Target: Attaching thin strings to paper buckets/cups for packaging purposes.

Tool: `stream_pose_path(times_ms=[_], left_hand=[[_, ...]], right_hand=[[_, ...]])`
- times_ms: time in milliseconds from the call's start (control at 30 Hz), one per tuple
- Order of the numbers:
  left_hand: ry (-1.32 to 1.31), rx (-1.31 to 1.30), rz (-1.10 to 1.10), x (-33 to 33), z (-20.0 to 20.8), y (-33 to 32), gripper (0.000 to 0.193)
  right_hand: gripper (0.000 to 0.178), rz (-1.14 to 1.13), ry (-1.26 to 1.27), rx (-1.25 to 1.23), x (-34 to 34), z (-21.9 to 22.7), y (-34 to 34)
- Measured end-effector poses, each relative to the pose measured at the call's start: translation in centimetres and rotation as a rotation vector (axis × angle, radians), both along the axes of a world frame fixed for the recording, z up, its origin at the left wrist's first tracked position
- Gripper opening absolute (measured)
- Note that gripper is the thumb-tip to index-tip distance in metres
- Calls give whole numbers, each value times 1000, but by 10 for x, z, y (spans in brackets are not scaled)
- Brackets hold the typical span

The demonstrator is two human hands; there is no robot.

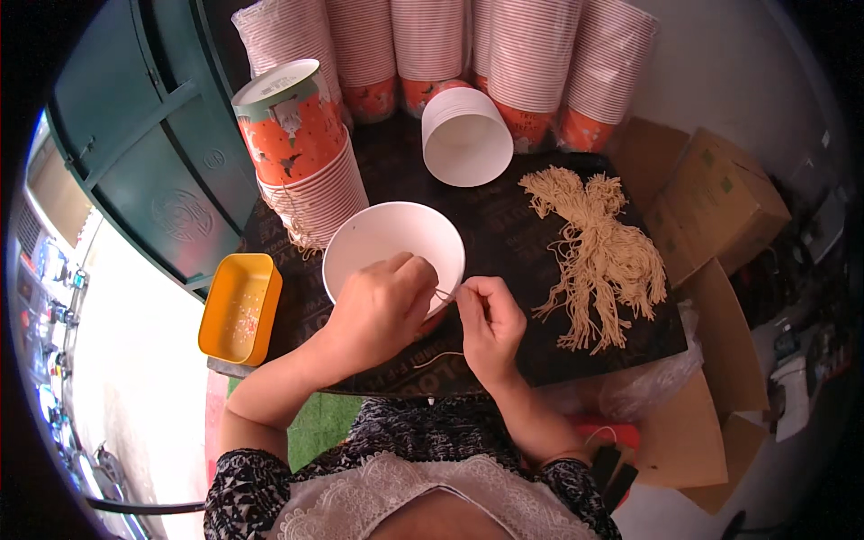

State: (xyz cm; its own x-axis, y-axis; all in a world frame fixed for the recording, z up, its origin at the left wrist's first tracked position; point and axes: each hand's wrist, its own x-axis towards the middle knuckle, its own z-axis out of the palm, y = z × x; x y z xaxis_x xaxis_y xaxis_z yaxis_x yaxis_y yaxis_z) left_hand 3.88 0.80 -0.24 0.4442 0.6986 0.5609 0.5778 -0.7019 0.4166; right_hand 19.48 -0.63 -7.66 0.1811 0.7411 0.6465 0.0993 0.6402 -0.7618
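Observation:
A white paper bucket (360, 236) stands mouth up near the front edge of the black table. My left hand (387, 292) reaches over its near rim, fingers closed on a thin beige cord (444, 293). At the right side of the rim my right hand (490, 326) pinches the same cord between thumb and fingers. A tail of cord lies on the table below the hands. The bucket's near outer wall is mostly hidden behind my left hand. To the right of my right hand lies a large loose bundle of beige cords (605, 247).
At the left, a stack of orange-printed buckets (310, 193) has cords hanging off it. A yellow tray (206, 326) holds small bits. White nested buckets (468, 148) lie sideways behind. Wrapped bucket stacks (531, 54) line the back. Cardboard boxes (720, 198) stand right; a green metal door (171, 144) stands left.

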Motion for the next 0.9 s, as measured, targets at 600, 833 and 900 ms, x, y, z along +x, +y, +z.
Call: stream_pose_path(times_ms=[600, 833, 900], left_hand=[[-39, -114, -83, -3, 6, -4, 10], [-61, -147, -61, -3, 2, 1, 6], [-71, -118, -78, -3, 1, 2, 5]], right_hand=[[2, 92, -57, -14, 4, 6, 6], [3, 180, -118, 2, 11, 11, 1], [3, 182, -99, -11, 9, 10, 0]])
